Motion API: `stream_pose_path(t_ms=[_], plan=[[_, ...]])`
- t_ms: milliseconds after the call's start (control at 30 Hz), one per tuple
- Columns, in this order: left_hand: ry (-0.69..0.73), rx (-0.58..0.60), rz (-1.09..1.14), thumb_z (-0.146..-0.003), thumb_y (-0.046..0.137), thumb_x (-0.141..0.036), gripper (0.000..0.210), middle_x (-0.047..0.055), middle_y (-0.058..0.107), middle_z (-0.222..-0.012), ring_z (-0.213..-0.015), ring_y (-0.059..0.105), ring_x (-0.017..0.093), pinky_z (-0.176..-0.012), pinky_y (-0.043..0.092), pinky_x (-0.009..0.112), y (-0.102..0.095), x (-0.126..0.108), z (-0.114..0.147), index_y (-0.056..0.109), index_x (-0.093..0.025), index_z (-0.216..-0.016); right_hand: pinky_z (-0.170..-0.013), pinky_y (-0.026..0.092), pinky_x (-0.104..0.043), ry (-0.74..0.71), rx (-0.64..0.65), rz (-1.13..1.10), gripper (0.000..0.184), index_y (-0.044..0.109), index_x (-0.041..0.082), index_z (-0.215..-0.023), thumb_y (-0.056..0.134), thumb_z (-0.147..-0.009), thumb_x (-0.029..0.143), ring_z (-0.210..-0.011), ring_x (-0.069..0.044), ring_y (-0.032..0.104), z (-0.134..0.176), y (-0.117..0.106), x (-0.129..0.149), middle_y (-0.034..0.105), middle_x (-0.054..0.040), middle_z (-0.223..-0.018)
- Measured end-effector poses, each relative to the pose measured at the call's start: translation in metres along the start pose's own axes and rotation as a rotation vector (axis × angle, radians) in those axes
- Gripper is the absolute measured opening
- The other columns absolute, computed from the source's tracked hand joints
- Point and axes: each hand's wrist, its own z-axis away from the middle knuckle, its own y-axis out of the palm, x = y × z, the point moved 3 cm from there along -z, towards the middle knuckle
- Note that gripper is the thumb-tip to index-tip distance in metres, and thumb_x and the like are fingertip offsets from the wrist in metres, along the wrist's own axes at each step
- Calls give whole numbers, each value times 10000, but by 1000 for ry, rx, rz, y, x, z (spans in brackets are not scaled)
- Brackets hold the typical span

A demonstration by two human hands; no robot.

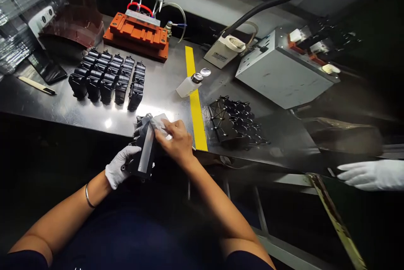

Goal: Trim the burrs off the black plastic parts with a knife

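In the head view, my gloved left hand [121, 164] grips a black moulded part [139, 162] at its lower left side. Its flat face, with a pale grey strip [147, 148] along it, is turned up toward me. My bare right hand [176, 139] pinches a white wipe [160, 124] and presses it on the upper end of that face. The part is tilted and held at the bench's front edge. A row of several similar black parts [107, 76] stands behind it to the left. Beyond my right hand is a white bottle [188, 86] with its metal cap raised.
An orange fixture [139, 32] with hoses stands at the back of the metal bench [164, 72]. Yellow tape [198, 122] crosses the bench. More black parts [235, 120] lie right of it, near a grey box [284, 72]. Another person's gloved hand [372, 175] reaches in at right.
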Motion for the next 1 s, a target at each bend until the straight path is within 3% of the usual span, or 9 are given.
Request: stream_pose_path(t_ms=[100, 233, 333, 533, 633, 733, 800, 867, 1000], plan=[[-19, -3, 9, -776, 610, -261, 296, 132, 754, -839, -733, 729, 305, -624, 584, 425, -1, 0, -1, 667, -97, -1017, -608, 459, -257, -60, 27, -41, 411, 708, 281, -1144, 652, -775, 453, -734, -169, 602, 0, 1, 2, 630, -57, -914], [-16, 9, -5, -777, 606, -251, 304, 135, 754, -901, -765, 729, 317, -631, 587, 443, -3, -2, -1, 665, -90, -1028, -621, 461, -266, 15, -2, -15, 388, 714, 267, -1128, 633, -795, 450, -727, -174, 591, -1, 1, 1, 631, -53, -877], [12, 24, -12, -777, 603, -244, 319, 117, 756, -909, -764, 729, 309, -643, 588, 445, -3, -4, 0, 662, -111, -1061, -620, 463, -269, -30, 35, 0, 429, 696, 279, -1166, 643, -786, 471, -743, -179, 606, -5, 4, 0, 634, -59, -930], [-15, 32, -8, -807, 593, -282, 327, 129, 746, -917, -780, 726, 263, -680, 586, 368, 2, -8, 5, 657, -76, -1053, -796, 497, -339, 152, -15, 42, 466, 651, 240, -1223, 629, -812, 458, -948, -243, 627, -36, 0, -47, 660, -83, -1049], [113, -31, 8, -827, 628, -366, 300, 64, 729, -820, -724, 706, 180, -670, 570, 272, 9, -15, 15, 666, -125, -1001, -812, 494, -386, 192, -105, 69, 588, 582, 207, -1276, 634, -786, 527, -1020, -287, 610, -39, -8, -64, 588, -140, -1231], [295, -138, -178, -797, 685, -448, 383, 39, 711, -825, -689, 674, 135, -609, 542, 219, 16, -21, 25, 665, -143, -1028, -790, 486, -407, 209, -232, 16, 477, 553, 177, -1216, 456, -894, 516, -1010, -292, 611, -28, -16, -65, 580, -170, -1223], [393, -191, -361, -738, 758, -400, 505, 44, 715, -901, -729, 675, 142, -620, 543, 224, 20, -23, 29, 623, -151, -1155, -757, 480, -379, 158, -254, -76, 361, 567, 185, -1082, 340, -950, 433, -911, -255, 627, -19, -18, -57, 651, -129, -1033], [439, -210, -480, -684, 806, -312, 663, 56, 716, -984, -811, 687, 169, -697, 563, 264, 20, -22, 30, 546, -166, -1277, -704, 471, -336, 55, -187, -155, 284, 568, 201, -931, 360, -950, 393, -777, -217, 620, -11, -16, -46, 660, -77, -844], [457, -256, -605, -703, 780, -295, 714, 82, 726, -992, -877, 694, 207, -796, 565, 343, 11, -15, 25, 494, -149, -1341, -666, 444, -287, -184, -69, -197, 220, 575, 202, -796, 456, -933, 327, -719, -182, 607, -1, -6, -27, 649, -52, -768]])
